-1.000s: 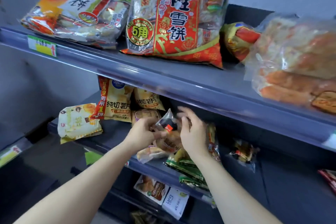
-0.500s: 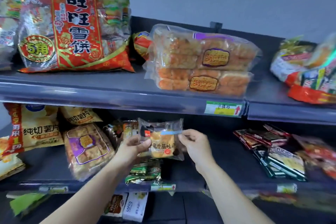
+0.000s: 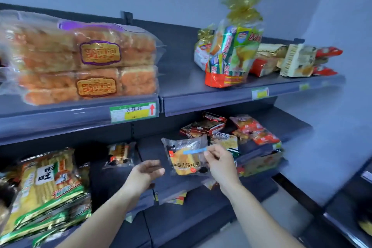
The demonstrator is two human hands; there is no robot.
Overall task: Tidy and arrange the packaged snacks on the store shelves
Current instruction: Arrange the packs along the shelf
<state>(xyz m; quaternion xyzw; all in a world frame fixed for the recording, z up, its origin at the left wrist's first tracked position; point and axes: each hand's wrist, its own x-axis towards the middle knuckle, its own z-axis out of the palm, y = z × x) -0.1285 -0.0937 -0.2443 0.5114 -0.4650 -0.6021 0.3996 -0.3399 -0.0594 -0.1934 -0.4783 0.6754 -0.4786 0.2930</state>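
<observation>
toast packet is pinched at its right edge by the right hand, thumb and fingers closed on the wrapper. it hangs in front of the middle shelf, not set down yet, and the left hand is open just beside its left edge, holding nothing. i'd slide that left palm under the bottom so it doesn't swing, then lay it label-out between the small dark packet and the cardboard box.
</observation>
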